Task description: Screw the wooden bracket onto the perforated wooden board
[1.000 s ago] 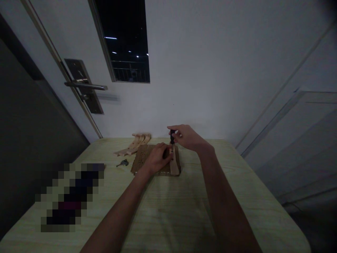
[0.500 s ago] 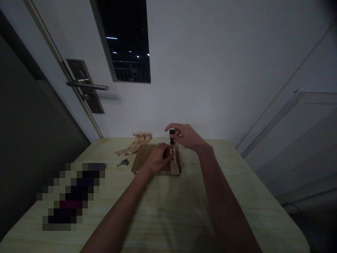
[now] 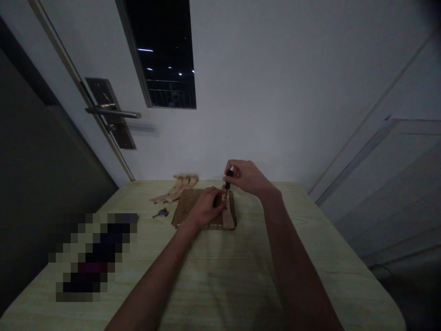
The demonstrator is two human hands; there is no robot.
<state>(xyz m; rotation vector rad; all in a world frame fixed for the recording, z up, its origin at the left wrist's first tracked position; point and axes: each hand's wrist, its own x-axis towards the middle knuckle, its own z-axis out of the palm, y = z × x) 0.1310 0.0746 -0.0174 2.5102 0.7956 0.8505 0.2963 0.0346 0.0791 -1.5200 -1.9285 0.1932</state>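
Observation:
My right hand (image 3: 250,177) is closed on a small screwdriver (image 3: 228,180) with a black handle, its shaft tilted slightly and pointing down. Beneath the tip lies a light wooden piece (image 3: 228,218), set lengthwise along the right side of a brown cardboard pad (image 3: 186,202). My left hand (image 3: 207,207) rests over the cardboard, thumb and index finger pressed against the wooden piece near the screwdriver tip. Whether a screw sits under the tip is too small to make out.
Several curved wooden pieces (image 3: 181,186) lie behind the cardboard on the left. A small heap of screws (image 3: 161,213) is left of the pad. A blurred-out dark item (image 3: 103,253) occupies the table's (image 3: 220,276) left side. A white door (image 3: 275,92) rises behind.
My right hand and the screwdriver handle have shifted slightly right, and the fingers have curled closer round the handle. My left hand stays in place on the wooden piece.

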